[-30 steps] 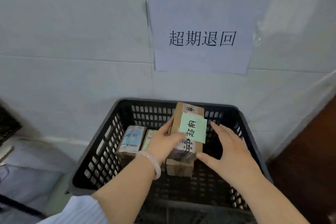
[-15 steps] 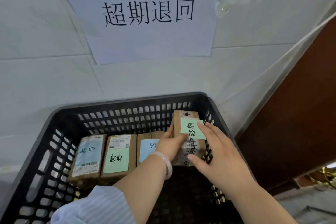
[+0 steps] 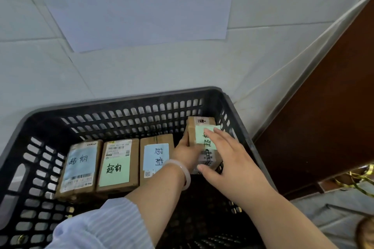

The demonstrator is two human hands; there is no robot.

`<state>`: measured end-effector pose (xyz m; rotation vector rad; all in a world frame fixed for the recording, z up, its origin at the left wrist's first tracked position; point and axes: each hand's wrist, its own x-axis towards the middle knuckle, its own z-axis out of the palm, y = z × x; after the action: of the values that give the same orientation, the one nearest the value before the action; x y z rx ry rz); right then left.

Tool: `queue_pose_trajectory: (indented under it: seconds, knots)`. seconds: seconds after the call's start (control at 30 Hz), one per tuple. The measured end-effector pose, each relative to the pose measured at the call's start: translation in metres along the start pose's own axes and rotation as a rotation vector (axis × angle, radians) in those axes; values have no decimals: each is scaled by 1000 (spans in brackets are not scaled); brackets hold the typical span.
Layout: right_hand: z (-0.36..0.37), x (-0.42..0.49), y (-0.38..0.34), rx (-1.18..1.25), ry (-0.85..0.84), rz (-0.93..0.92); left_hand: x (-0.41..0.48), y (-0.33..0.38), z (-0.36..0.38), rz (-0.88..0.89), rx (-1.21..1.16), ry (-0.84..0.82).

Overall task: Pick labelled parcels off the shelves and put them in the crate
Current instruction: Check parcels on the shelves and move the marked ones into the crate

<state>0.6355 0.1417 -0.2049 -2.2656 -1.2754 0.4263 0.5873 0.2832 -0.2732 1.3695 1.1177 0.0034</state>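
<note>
A black slotted crate (image 3: 129,103) stands against a white wall. Inside it lie three brown parcels side by side: one with a blue label (image 3: 80,168), one with a green label (image 3: 117,166), one with a pale blue label (image 3: 155,155). At the crate's right end a fourth brown parcel with a green note (image 3: 200,127) sits low inside. My left hand (image 3: 186,153) grips its left side. My right hand (image 3: 226,159) rests on its top and near edge, fingers spread straight over the green note.
A white paper sign (image 3: 141,6) with black characters is taped to the wall above the crate. A dark brown wooden panel (image 3: 323,117) stands to the right. Gold ribbon (image 3: 356,182) lies on the floor at the right.
The parcel with the green note has gone down and right into the crate's right end beside the other three. Both hands followed it, and the view came closer and swung right.
</note>
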Motion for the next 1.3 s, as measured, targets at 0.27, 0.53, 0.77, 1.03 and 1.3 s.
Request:
queue_pose_trajectory:
  seconds: [0.27,0.53,0.77,1.03,1.3]
  knots:
    - [0,1,3,-11,-19,-16,2,-6,-9,126,209,32]
    - [2,2,0,-75,-67,-54,-27,11,-59,357,614,110]
    - [5,-2,-40,-261,-155,-210,-104,-8,-105,463,889,309]
    - [37,-19,-147,-201,-243,-607,-235,-82,-167,319,974,842]
    - [101,-99,-286,-160,-385,-1100,-391,-178,-224,-3,947,1230]
